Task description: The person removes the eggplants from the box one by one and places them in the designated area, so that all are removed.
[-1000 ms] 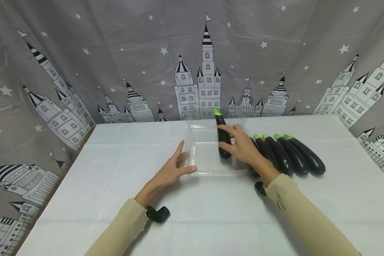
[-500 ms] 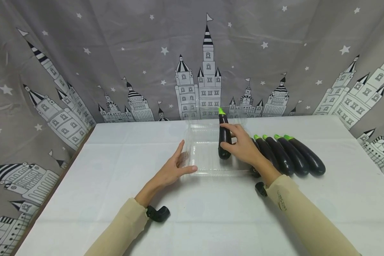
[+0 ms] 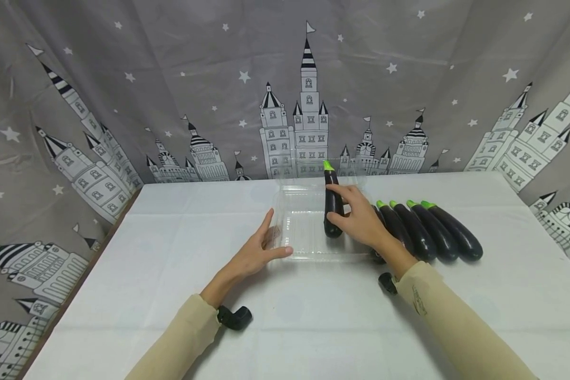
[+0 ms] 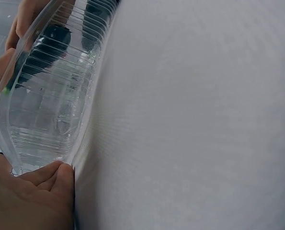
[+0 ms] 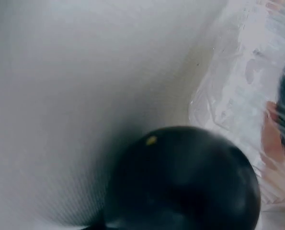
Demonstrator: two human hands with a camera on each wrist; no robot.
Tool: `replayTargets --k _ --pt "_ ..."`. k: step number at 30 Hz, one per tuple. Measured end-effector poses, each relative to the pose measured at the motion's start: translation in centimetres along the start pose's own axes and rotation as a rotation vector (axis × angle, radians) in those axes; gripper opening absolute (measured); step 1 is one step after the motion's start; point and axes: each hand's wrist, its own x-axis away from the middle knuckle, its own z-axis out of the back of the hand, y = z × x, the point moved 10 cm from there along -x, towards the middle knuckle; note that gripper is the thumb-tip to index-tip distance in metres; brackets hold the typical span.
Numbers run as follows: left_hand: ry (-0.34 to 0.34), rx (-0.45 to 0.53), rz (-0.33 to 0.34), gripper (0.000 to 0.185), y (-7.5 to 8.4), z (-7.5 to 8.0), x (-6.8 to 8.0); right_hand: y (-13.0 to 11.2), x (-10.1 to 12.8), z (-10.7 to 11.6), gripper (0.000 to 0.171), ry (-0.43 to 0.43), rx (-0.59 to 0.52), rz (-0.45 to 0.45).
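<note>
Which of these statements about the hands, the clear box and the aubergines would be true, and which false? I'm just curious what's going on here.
1. The right hand holds an aubergine over the clear plastic tray. True.
2. The left hand is lifting an aubergine. False: it rests against the tray's left edge, thumb at its near corner, and holds no aubergine.
3. A row of aubergines lies on the table to the right of the tray. True.
4. The aubergines' stem ends are bright red. False: they are green.
5. The tray is made of brown cardboard. False: it is see-through, ribbed plastic.
</note>
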Motion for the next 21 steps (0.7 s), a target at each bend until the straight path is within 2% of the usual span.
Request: replayTargets --k 10,21 --pt "-0.01 0.017 0.004 0.108 -0.1 -0.2 0.0 -1.4 0.2 1.4 0.061 0.018 -0.035 0.023" --pt "0.011 0.008 0.019 0.108 -0.3 0.1 0.0 -4.1 1.2 2.2 0.062 -0.089 -0.04 0.038"
